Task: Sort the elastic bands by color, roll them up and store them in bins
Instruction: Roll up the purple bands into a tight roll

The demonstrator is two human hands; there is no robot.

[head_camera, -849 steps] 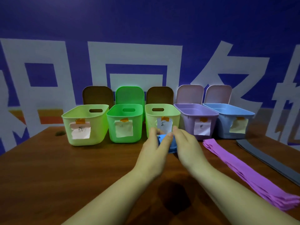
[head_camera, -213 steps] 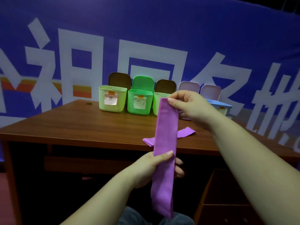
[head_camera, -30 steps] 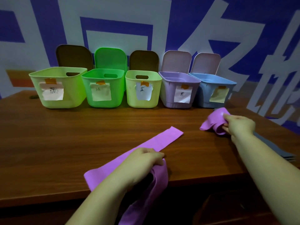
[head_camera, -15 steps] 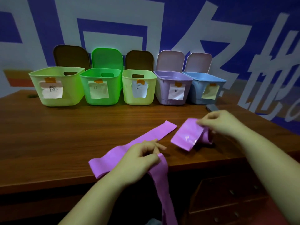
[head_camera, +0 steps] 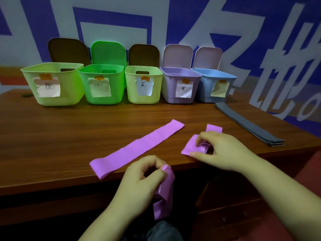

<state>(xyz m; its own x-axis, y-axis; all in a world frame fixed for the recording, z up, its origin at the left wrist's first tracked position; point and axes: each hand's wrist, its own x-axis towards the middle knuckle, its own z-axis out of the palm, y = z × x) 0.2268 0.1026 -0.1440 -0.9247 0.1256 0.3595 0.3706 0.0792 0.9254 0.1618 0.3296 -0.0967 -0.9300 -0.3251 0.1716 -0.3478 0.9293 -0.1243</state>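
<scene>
Head view: since half a second ago the right hand point(head_camera: 220, 150) has lowered its purple band point(head_camera: 194, 146) onto the table's point(head_camera: 52, 136) front edge, pinching it; left hand point(head_camera: 140, 178) grips another band point(head_camera: 139, 146) hanging over that edge.

Right hand point(head_camera: 220, 150) lowered second purple band point(head_camera: 194, 147) onto table point(head_camera: 69, 136).

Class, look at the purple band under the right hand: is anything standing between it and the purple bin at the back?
Nothing visible does. Bare table lies between the purple band under the right hand and the purple bin, whose lid stands open.
</scene>
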